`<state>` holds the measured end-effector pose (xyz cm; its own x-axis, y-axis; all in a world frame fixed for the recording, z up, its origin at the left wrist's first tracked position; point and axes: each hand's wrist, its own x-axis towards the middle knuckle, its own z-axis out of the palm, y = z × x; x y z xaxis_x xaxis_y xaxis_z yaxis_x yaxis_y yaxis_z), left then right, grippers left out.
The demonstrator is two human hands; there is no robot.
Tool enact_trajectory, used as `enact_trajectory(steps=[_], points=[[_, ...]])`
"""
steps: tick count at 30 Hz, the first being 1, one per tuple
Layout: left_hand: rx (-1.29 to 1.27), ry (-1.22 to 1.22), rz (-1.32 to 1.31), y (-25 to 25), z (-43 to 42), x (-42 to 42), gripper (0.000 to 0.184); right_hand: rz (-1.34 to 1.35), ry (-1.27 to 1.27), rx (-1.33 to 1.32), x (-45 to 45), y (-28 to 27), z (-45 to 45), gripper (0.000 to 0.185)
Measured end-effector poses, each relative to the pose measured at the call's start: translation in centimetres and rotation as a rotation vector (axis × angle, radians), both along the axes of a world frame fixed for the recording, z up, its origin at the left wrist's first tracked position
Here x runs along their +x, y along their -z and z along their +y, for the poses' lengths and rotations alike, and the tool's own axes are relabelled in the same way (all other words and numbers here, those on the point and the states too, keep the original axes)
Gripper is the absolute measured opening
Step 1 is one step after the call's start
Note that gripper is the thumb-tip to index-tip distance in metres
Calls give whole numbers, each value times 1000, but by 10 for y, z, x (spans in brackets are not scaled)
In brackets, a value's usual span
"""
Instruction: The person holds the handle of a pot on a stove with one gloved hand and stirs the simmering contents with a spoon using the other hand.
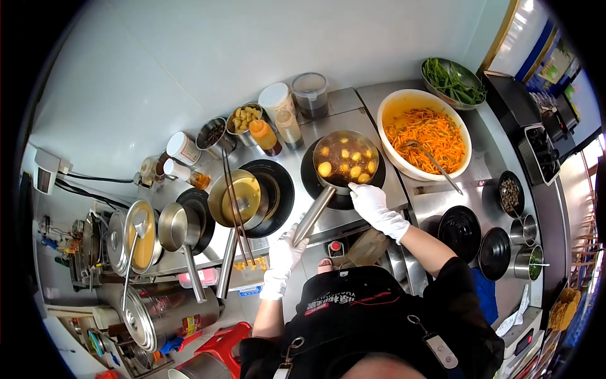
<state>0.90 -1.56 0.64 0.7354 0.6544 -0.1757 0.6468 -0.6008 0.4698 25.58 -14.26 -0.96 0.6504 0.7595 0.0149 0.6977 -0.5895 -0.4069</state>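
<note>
Steel saucepan [335, 187], near frame centre | left hand [289, 251] gripping handle [315, 212], likely for control | right hand [372, 201] at rim, likely steadying; closure unclear

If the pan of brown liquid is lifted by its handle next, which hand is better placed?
Probably the left: the left hand is around the end of the handle. The right hand is by the near rim of the pan, seemingly better suited to steadying.

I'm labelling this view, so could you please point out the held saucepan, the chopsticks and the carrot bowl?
Held saucepan [316, 212], head view: handle.
Chopsticks [235, 202], head view: mid-shaft.
Carrot bowl [411, 102], head view: bare inner wall.
</note>
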Motion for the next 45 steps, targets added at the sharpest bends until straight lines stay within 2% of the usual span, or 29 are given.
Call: enact_trajectory(steps=[2,5,8,12,13,17,22,29,33,35,38,41,45], points=[[-4,-1,-14,2,0,-1,61,-109,-3,136,-4,12,10,23],[-5,4,1,2,1,0,61,-179,4,120,1,21,23,24],[1,6,18,-5,-1,1,61,-89,39,75,13,19,23,26],[-22,-9,25,-5,-2,0,61,-10,39,215,33,5,8,26],[-3,0,8,-3,-2,0,61,43,56,164,34,-17,2,27],[2,8,-1,-1,1,0,60,-86,1,194,60,-34,-22,25],[-14,14,10,-4,1,1,61,-134,-22,41,68,-74,-47,23],[-6,21,-6,0,2,0,62,-147,-44,-139,67,-91,-51,17],[-4,16,7,1,2,0,62,-123,-58,-149,70,-88,-43,16],[2,12,24,1,2,0,62,-15,-53,-292,76,-80,-33,21],[-24,2,19,-2,2,1,62,107,-35,-329,83,-68,-23,22],[-3,0,5,-1,1,1,61,137,-33,-197,77,-45,-24,19],[2,-2,5,1,0,0,61,54,-53,-202,55,-49,-23,20]])
